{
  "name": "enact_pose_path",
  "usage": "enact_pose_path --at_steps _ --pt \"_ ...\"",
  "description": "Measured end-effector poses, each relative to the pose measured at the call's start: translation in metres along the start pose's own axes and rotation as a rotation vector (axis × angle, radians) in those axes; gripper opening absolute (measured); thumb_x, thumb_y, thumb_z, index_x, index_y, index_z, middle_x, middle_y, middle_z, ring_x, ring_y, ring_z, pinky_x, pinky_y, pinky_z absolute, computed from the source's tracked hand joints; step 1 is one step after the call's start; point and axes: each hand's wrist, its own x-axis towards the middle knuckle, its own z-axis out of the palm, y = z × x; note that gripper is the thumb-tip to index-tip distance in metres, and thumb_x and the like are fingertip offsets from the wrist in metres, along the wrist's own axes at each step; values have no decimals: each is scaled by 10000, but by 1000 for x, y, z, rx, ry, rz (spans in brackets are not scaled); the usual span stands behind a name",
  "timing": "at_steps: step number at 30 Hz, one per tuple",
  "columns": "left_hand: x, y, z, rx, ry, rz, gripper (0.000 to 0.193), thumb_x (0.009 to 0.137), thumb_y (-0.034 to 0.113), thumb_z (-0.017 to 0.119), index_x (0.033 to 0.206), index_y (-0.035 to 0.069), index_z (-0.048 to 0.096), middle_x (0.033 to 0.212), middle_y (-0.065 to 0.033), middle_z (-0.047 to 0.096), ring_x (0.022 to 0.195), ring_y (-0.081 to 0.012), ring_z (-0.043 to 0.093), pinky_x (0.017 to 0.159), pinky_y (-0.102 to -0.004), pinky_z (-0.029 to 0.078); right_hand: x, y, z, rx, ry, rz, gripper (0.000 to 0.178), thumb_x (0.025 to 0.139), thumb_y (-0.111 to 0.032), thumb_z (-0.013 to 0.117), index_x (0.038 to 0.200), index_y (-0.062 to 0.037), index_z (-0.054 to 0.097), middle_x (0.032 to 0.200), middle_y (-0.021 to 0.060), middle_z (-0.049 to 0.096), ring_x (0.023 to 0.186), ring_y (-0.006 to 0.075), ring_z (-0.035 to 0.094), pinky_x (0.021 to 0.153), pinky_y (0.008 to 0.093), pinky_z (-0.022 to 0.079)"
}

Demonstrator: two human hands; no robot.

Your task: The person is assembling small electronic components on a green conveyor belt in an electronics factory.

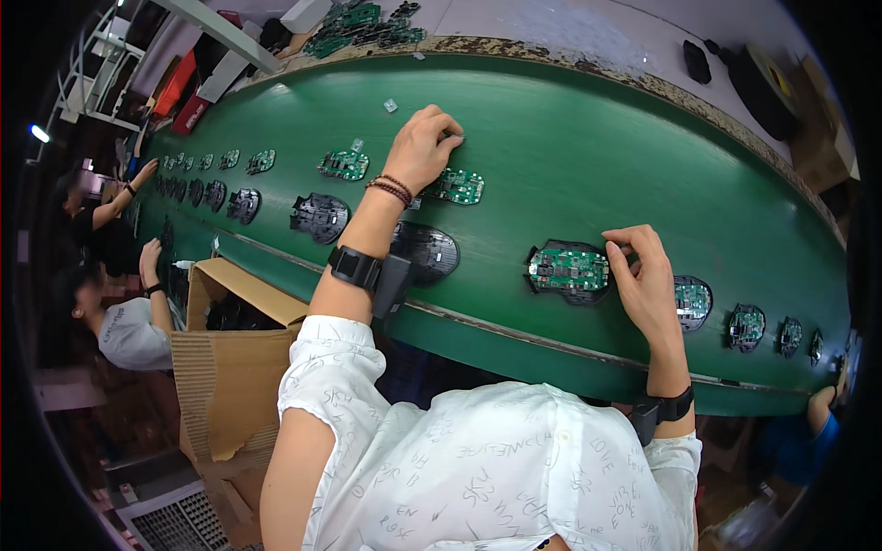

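Observation:
My left hand (424, 149) reaches over the green belt, its fingers bent and the thumb and forefinger together. Whatever lies between the fingertips is too small to make out. Partly under that hand is a green circuit board (461, 186), with a black plastic shell (430, 253) nearer me, half hidden by my wrist. My right hand (646, 275) is closed in a pinch at the right end of another black shell (588, 297), which has a circuit board (562, 269) lying in it. I cannot make out what its fingertips grip.
Rows of boards (345, 164) and black shells (320, 218) run left along the belt (514, 119). Shells with boards in them (747, 327) continue right. A small clear piece (390, 106) lies farther back. An open cardboard box (225, 367) stands at left, near two co-workers.

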Motion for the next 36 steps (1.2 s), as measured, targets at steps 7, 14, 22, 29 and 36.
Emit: enact_pose_path --at_steps 7,14,22,29,36 --pt "6 -12 -7 -195 99 -97 167 889 158 761 954 15 703 806 -94 659 711 -238 652 701 -376 542 4 -11 4 -1 7 -113 167 960 -78 664 1115 -27 701 1047 90 643 961 213 636 706 311 530" --pt "-17 -28 -14 99 116 -150 222 899 227 761 938 17 698 751 -125 683 720 -289 678 682 -401 534 34 -55 31 -75 -118 -306 192 948 -123 684 1121 -40 692 1031 114 642 989 297 633 811 393 542" --pt "21 -108 -63 709 458 -388 238 918 283 706 1033 77 738 992 -190 706 967 -395 696 876 -494 563 88 -67 91 -180 -282 -525 435 906 -200 739 1277 -22 598 1171 150 591 1136 339 553 965 431 501" --pt "110 -90 -50 195 192 -253 416 923 355 710 1178 27 695 1109 -231 725 1065 -427 679 933 -516 540 96 -67 116 -311 -220 -608 700 804 -192 827 1405 -15 514 1237 164 568 1147 348 534 971 437 471" --pt "130 -93 6 497 183 -259 162 944 178 644 996 36 703 1189 -166 631 1129 -366 651 912 -469 583 82 -47 102 -365 -219 -554 684 829 -155 804 1428 0 511 1175 166 569 1113 343 529 946 438 455"
